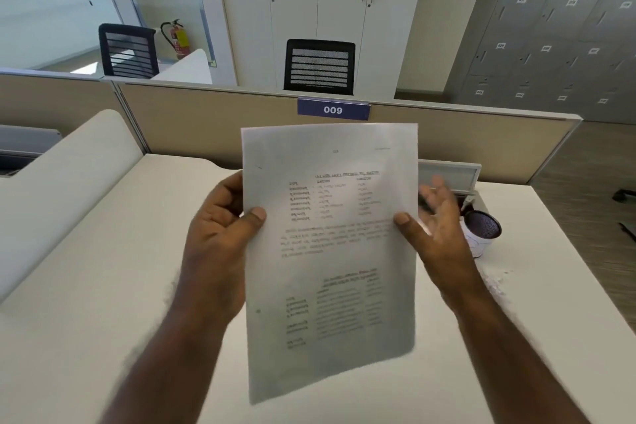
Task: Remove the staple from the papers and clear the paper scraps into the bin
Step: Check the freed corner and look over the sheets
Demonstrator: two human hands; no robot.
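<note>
Office cubicle seen from the head camera: a white tabletop (103, 286) carries a small white bin with a dark liner (481, 229) at the right, white paper scraps (495, 280) just beside it. Both hands lift the printed white papers (330, 251) upright, likely to find the staple. The left hand (220, 237) pinches the left edge; the right hand (433, 227) grips the right edge with thumb in front.

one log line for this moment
left hand: holds papers | right hand: holds papers | papers: raised over desk | bin: right
</note>
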